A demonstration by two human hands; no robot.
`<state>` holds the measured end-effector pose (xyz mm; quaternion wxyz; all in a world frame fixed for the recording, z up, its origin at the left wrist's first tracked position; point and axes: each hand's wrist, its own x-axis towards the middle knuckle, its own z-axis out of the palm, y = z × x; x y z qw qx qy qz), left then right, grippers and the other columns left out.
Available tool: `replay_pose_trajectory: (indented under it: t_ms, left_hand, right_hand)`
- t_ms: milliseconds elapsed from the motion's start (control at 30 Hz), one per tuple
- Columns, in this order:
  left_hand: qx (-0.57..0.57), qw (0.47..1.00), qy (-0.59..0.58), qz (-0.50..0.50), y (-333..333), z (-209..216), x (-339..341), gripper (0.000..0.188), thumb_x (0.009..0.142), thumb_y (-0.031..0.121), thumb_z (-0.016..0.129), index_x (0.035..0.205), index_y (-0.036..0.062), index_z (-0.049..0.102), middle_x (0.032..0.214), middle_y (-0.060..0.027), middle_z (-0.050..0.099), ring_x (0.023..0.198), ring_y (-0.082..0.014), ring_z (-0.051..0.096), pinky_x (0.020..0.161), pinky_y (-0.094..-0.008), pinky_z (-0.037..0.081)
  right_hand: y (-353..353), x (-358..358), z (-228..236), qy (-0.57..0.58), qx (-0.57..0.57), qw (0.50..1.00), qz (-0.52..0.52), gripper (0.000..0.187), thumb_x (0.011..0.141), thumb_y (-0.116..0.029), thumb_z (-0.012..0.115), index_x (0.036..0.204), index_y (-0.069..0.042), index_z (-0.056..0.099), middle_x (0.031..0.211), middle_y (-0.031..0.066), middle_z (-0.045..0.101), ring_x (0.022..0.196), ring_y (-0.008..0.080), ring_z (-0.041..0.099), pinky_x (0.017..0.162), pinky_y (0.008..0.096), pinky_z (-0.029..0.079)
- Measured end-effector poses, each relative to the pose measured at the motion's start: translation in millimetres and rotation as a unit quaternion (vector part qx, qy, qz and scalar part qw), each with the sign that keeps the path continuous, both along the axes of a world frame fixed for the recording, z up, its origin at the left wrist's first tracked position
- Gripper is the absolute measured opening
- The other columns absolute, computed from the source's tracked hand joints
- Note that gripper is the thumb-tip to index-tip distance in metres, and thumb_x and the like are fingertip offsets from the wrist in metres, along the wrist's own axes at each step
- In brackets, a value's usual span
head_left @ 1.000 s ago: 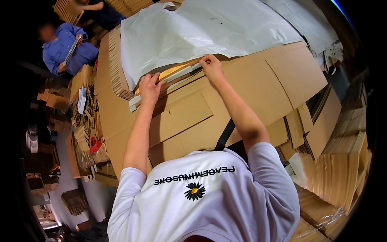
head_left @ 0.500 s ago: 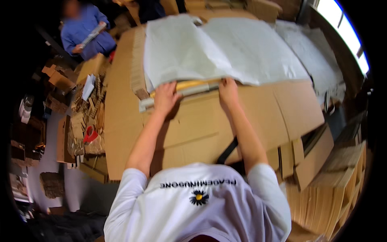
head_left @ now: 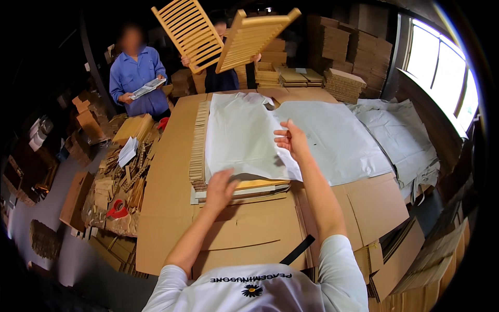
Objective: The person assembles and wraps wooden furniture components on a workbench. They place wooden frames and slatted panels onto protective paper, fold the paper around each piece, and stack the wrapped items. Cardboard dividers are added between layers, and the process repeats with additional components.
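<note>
My left hand [head_left: 220, 190] is at the near left edge of a white wrapping sheet [head_left: 241, 138], its fingers spread and slightly blurred. Under that sheet the edge of a yellowish wooden piece [head_left: 260, 183] shows, beside a pale strip along its near side. My right hand [head_left: 292, 139] is over the sheet, its fingers loosely bent and apart, with nothing seen in them. A ridged cardboard strip [head_left: 199, 148] runs along the sheet's left side. All this lies on a large flat cardboard [head_left: 166, 208]. Most of the wooden piece is hidden.
Across the table a person in blue [head_left: 136, 78] holds a flat packet; another lifts slatted wooden racks [head_left: 192, 36]. At left, cardboard scraps and a red tape dispenser [head_left: 118, 209] lie on a bench. A black strip [head_left: 299, 249] is near me. More white sheets [head_left: 400, 135] lie right.
My right hand has let go of the near edge and risen over the sheet. The left hand has come away from the edge. The view has tilted up, showing the second person with racks.
</note>
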<state>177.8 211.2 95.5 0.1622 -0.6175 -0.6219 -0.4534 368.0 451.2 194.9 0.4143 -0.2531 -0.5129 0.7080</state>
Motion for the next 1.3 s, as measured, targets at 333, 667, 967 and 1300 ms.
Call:
replay_pose_trajectory:
  t_ms: [333, 667, 967, 1300]
  left_hand:
    - [-0.121, 0.643, -0.718, -0.237, 73.3, 115.6, -33.7, 0.101, 0.088, 0.072, 0.047, 0.146, -0.0058, 0.020, 0.143, -0.0293, 0.038, 0.115, -0.0438, 0.056, 0.087, -0.0557, 0.054]
    - [-0.294, 0.874, -0.384, 0.048, 41.4, 126.8, -59.4, 0.029, 0.090, 0.030, 0.064, 0.088, 0.0013, 0.067, 0.075, -0.0099, 0.067, 0.069, -0.0165, 0.068, 0.051, -0.0289, 0.051]
    - [-0.321, 0.898, 0.163, 0.253, 13.3, 54.0, -29.0, 0.028, 0.082, 0.031, 0.067, 0.087, 0.0033, 0.074, 0.102, -0.0129, 0.064, 0.101, -0.0313, 0.058, 0.081, -0.0430, 0.051]
    - [-0.286, 0.928, -0.089, 0.223, -3.5, 33.2, -88.6, 0.084, 0.083, 0.043, 0.071, 0.149, 0.0059, 0.035, 0.148, -0.0229, 0.036, 0.135, -0.0383, 0.041, 0.110, -0.0414, 0.038]
  right_hand:
    - [101.9, 48.8, 28.0, 0.293, -0.133, 0.944, -0.079, 0.095, 0.091, -0.072, 0.038, 0.156, -0.012, 0.003, 0.149, 0.0313, 0.031, 0.127, 0.0558, 0.042, 0.102, 0.0621, 0.042]
    - [52.6, 44.1, 31.9, -0.222, 0.054, 0.965, 0.126, 0.035, 0.091, -0.026, 0.070, 0.107, 0.004, 0.061, 0.089, 0.0066, 0.061, 0.064, 0.0102, 0.059, 0.049, 0.0236, 0.049]
    - [7.5, 34.3, -59.6, -0.195, 0.054, 0.976, 0.075, 0.033, 0.090, -0.015, 0.069, 0.117, 0.002, 0.060, 0.079, 0.0027, 0.059, 0.056, 0.0071, 0.054, 0.044, 0.0225, 0.047]
    - [-22.5, 28.9, -86.9, -0.504, 0.454, 0.730, -0.081, 0.043, 0.072, -0.028, 0.071, 0.108, -0.004, 0.065, 0.094, 0.0237, 0.064, 0.082, 0.0389, 0.064, 0.079, 0.0433, 0.054]
